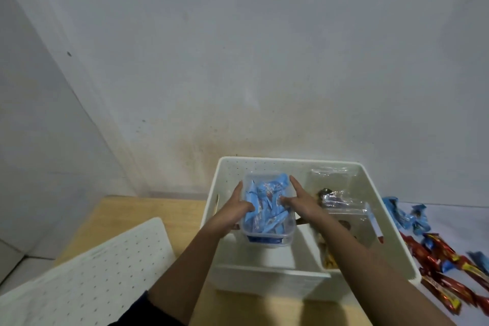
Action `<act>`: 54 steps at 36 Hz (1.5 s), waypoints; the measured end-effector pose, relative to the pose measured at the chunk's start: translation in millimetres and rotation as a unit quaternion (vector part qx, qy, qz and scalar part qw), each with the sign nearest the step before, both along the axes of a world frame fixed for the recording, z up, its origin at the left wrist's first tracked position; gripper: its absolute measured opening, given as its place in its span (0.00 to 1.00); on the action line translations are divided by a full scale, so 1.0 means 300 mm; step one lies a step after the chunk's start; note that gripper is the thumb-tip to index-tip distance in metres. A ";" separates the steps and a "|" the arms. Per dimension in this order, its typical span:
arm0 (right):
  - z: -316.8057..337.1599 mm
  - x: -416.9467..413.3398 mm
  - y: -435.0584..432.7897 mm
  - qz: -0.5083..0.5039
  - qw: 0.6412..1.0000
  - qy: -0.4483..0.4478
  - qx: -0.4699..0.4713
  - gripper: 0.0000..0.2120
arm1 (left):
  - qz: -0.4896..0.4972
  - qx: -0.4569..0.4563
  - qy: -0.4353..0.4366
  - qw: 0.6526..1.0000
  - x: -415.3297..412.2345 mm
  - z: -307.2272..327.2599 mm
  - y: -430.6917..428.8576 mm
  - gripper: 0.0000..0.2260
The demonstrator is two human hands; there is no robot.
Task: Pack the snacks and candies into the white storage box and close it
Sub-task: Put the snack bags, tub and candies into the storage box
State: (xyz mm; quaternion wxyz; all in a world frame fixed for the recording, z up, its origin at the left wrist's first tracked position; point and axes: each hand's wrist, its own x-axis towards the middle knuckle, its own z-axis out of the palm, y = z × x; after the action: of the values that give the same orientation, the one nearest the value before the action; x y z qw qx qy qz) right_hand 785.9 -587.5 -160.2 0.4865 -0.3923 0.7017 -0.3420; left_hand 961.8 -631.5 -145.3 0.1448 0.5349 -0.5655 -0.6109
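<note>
The white storage box [383, 222] stands open on the wooden table by the wall. Inside its left half is a clear plastic tub [267, 239] filled with blue candy wrappers [267, 204]. My left hand [238, 206] holds the tub's left side, thumb over the rim on the wrappers. My right hand [299, 198] grips the tub's right side the same way. Other clear containers [341, 206] with snacks sit in the box's right half, partly hidden by my right arm.
The box's white dotted lid [87, 272] lies at the left front of the table [148, 209]. Loose blue candies [404, 214] and red snack bars [444, 267] lie on a pale surface right of the box. A wall stands close behind.
</note>
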 end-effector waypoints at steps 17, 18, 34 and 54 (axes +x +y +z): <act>-0.107 0.010 -0.016 -0.022 0.997 -0.014 0.070 0.35 | -0.035 0.005 -0.076 0.996 -0.049 -0.101 -0.041 0.35; -0.107 0.011 -0.015 -0.023 0.997 -0.012 0.073 0.35 | -0.056 -0.021 -0.090 0.994 -0.049 -0.100 -0.038 0.34; -0.085 0.029 0.013 0.004 0.995 0.010 0.100 0.32 | 0.033 -0.268 -0.143 0.952 0.171 -0.045 -0.153 0.25; -0.050 0.189 -0.094 0.016 0.996 -0.012 0.088 0.34 | 0.072 -0.245 0.022 0.966 0.175 -0.071 -0.142 0.18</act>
State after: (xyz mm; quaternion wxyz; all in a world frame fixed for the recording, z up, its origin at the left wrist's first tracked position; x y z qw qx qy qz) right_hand 842.8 -615.8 -175.1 0.5328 -0.3549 0.7169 -0.2760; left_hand 1014.3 -674.1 -166.7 0.3275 0.5086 -0.6549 -0.4530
